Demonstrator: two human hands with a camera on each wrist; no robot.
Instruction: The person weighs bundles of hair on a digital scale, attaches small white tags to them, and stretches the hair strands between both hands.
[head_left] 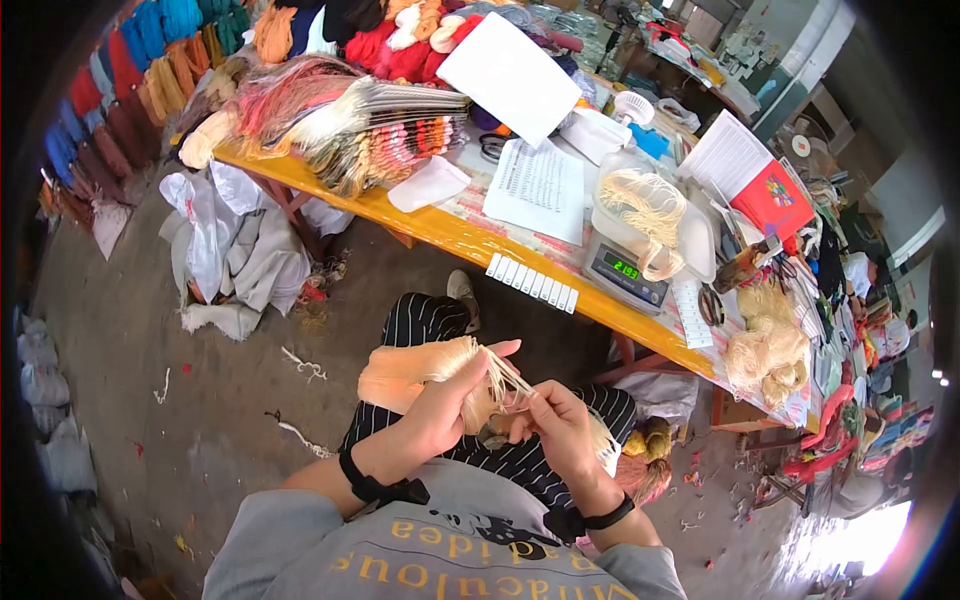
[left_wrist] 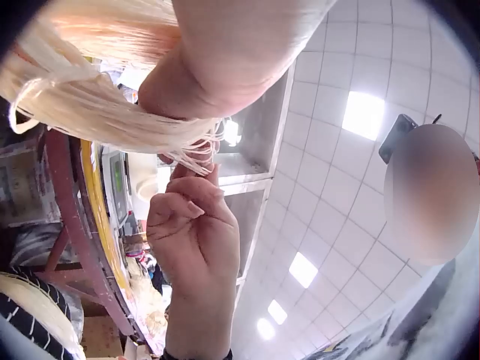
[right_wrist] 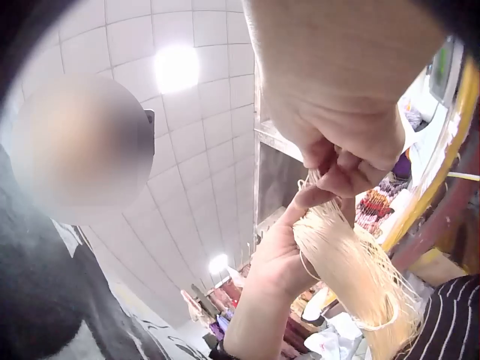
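Note:
A thick hank of pale peach yarn (head_left: pixel 415 372) lies over the striped lap, its looped end passing through the left hand (head_left: pixel 452 402). That hand's thumb and fingers curl round the hank. The right hand (head_left: pixel 562 428) pinches a few strands drawn out from the loops, just right of the left hand. In the left wrist view the right hand (left_wrist: pixel 196 232) holds thin strand ends below the hank (left_wrist: pixel 90 112). The right wrist view has the left hand (right_wrist: pixel 274 262) behind the yarn (right_wrist: pixel 352 277), with the right hand's fingertips (right_wrist: pixel 330 176) close together on the strands.
Beyond the lap runs a yellow-edged table (head_left: pixel 440 222) with a scale (head_left: pixel 625 272) reading 2193 under a plastic tub of yarn (head_left: pixel 640 205). Printed sheets (head_left: pixel 537 190), coloured yarn bundles (head_left: pixel 385 140) and cream hanks (head_left: pixel 765 345) lie on it. White sacks (head_left: pixel 235 250) sit on the floor.

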